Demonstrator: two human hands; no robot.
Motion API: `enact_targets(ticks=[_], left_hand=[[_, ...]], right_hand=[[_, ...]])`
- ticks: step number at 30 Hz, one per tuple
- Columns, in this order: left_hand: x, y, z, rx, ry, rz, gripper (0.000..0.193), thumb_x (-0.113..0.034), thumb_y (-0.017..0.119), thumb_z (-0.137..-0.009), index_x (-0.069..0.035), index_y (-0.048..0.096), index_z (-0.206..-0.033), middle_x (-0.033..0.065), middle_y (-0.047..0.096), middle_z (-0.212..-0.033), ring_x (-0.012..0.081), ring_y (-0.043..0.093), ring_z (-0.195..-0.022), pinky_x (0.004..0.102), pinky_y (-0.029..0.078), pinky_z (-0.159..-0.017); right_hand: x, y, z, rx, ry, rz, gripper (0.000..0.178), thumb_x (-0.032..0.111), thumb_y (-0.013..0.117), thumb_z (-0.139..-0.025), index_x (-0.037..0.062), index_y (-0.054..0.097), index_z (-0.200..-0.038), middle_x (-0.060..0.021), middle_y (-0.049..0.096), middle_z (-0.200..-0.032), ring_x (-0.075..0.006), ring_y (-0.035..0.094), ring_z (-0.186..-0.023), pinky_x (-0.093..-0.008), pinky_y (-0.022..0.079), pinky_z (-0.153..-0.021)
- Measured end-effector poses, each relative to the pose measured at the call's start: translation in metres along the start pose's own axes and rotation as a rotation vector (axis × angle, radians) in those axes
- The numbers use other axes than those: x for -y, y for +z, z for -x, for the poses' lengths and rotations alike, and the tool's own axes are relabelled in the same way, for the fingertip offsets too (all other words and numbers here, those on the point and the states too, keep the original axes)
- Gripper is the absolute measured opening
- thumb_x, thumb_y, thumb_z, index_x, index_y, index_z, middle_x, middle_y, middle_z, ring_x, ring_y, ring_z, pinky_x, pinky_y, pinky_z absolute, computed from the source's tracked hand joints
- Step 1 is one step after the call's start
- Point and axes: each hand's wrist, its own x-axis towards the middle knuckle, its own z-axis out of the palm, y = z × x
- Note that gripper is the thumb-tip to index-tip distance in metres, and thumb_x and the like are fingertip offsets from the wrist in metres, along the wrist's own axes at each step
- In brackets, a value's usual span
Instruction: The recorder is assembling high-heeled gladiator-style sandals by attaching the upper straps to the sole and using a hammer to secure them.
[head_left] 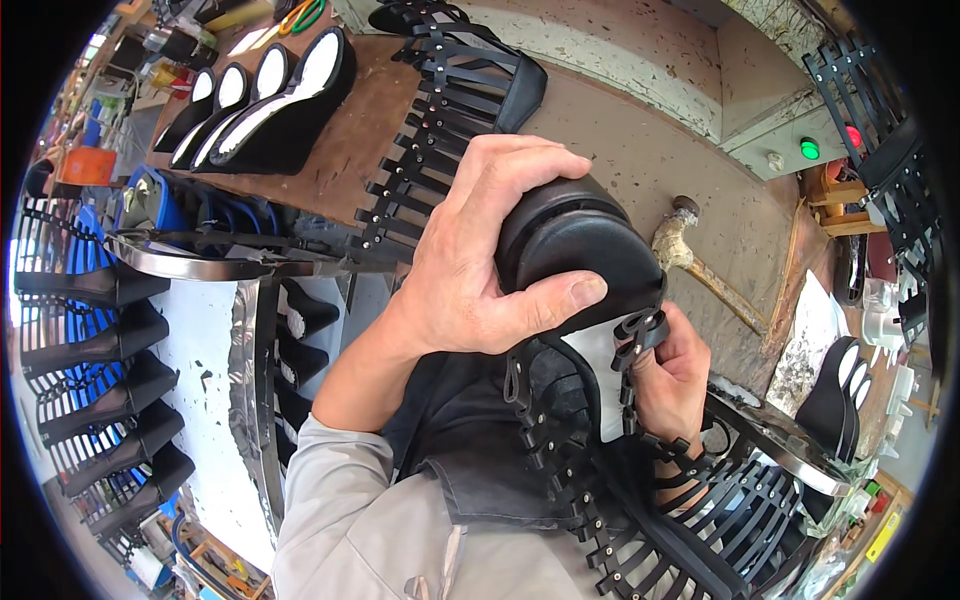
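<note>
Bench: brown worktop (620, 150), scuffed, in a cluttered workshop; grey housing (765, 90) at far right with a green button (809, 149).
Black shoe (585, 255): centre, held up in front of the person, rounded end on top.
Left hand (460, 250): clamped on the shoe, fingers over the far side, thumb across the near side.
Right hand (676, 375): lower right of the shoe, thumb and fingers closed on riveted straps (637, 335).
Hammer (690, 250): on bench, right of the shoe, touching neither hand.
Wedge soles (300, 110): far left, white tops, side by side.
Strappy upper (460, 90): on bench, beyond left hand.
</note>
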Motion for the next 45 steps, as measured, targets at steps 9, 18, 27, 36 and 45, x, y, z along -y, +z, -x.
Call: enact_targets(ticks=[9, 18, 27, 36, 45], left_hand=[[-0.001, 0.001, 0.001, 0.002, -0.039, 0.030, 0.061, -0.031, 0.076, -0.074, -0.001, 0.052, -0.122, 0.0200, 0.053, -0.114, 0.0315, 0.052, -0.105, 0.0379, 0.047, -0.086], [-0.005, 0.000, 0.001, 0.002, -0.051, 0.000, 0.057, -0.026, 0.075, -0.074, -0.002, 0.052, -0.121, 0.0210, 0.053, -0.115, 0.0330, 0.054, -0.104, 0.0378, 0.049, -0.083], [-0.010, 0.000, -0.002, 0.049, 0.022, -0.023, 0.052, -0.018, 0.074, -0.075, 0.000, 0.054, -0.119, 0.0181, 0.060, -0.111, 0.0360, 0.056, -0.111, 0.0383, 0.050, -0.085], [-0.010, 0.003, 0.007, 0.051, -0.025, 0.018, 0.056, -0.017, 0.073, -0.071, 0.000, 0.052, -0.120, 0.0196, 0.056, -0.114, 0.0365, 0.052, -0.112, 0.0438, 0.044, -0.092], [-0.011, 0.005, 0.005, 0.067, -0.005, -0.029, 0.060, -0.014, 0.076, -0.067, -0.002, 0.052, -0.120, 0.0167, 0.057, -0.114, 0.0358, 0.053, -0.112, 0.0436, 0.043, -0.093]], right_hand=[[0.003, -0.001, 0.000, 0.001, 0.000, 0.034, 0.034, 0.015, 0.063, -0.093, -0.0034, 0.051, -0.119, -0.0035, 0.066, -0.097, -0.0077, 0.059, -0.083, -0.0214, 0.047, -0.072], [0.007, 0.003, -0.002, -0.014, 0.036, 0.043, 0.032, 0.015, 0.062, -0.094, -0.0032, 0.052, -0.118, -0.0031, 0.066, -0.096, -0.0072, 0.058, -0.081, -0.0215, 0.047, -0.070], [0.014, 0.001, -0.007, -0.034, 0.163, 0.334, 0.021, 0.007, 0.056, -0.094, -0.0028, 0.054, -0.112, -0.0008, 0.064, -0.087, -0.0074, 0.057, -0.076, -0.0227, 0.046, -0.067], [0.030, 0.002, -0.013, 0.056, 0.165, 0.447, 0.023, 0.009, 0.058, -0.089, -0.0035, 0.054, -0.108, -0.0226, 0.064, -0.076, -0.0379, 0.067, -0.074, -0.0387, 0.051, -0.064], [0.022, -0.003, -0.020, 0.068, 0.165, 0.429, 0.017, 0.003, 0.056, -0.088, -0.0034, 0.056, -0.103, -0.0150, 0.064, -0.076, -0.0248, 0.062, -0.072, -0.0341, 0.049, -0.063]])
